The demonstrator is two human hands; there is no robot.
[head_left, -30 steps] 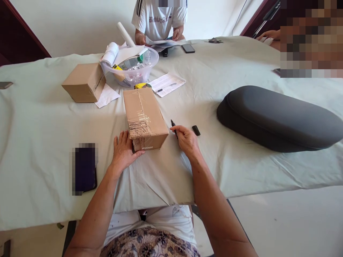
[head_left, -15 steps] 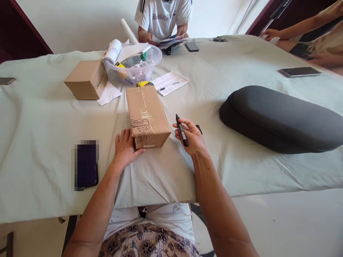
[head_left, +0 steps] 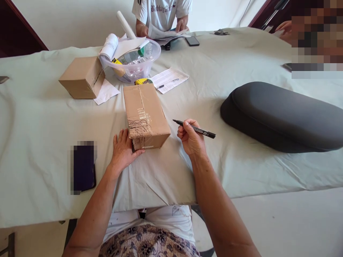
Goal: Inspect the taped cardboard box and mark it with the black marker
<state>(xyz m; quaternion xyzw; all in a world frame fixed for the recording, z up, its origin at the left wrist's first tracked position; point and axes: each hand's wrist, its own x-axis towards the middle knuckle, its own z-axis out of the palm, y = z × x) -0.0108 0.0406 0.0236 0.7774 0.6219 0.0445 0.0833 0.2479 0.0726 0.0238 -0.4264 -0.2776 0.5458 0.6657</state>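
Observation:
A taped cardboard box (head_left: 144, 114) with black scribbles on its near top lies in front of me on the pale green tablecloth (head_left: 187, 167). My left hand (head_left: 122, 150) rests flat on the cloth, fingers against the box's near left corner. My right hand (head_left: 190, 137) is just right of the box, fingers pinched on a black marker (head_left: 194, 128). The marker lies nearly level, its tip pointing left toward the box. The marker's cap is not visible.
A dark phone (head_left: 83, 167) lies left of my left arm. A second cardboard box (head_left: 81, 76), a clear bowl of supplies (head_left: 131, 60) and a printed sheet with a pen (head_left: 168, 79) sit further back. A large grey cushion (head_left: 281, 114) lies right. A person in a white shirt (head_left: 162, 14) handles papers opposite.
My right hand picked the marker off the table and turned it from upright to nearly level, tip toward the box. The cap seen earlier is now hidden. My left hand stayed put.

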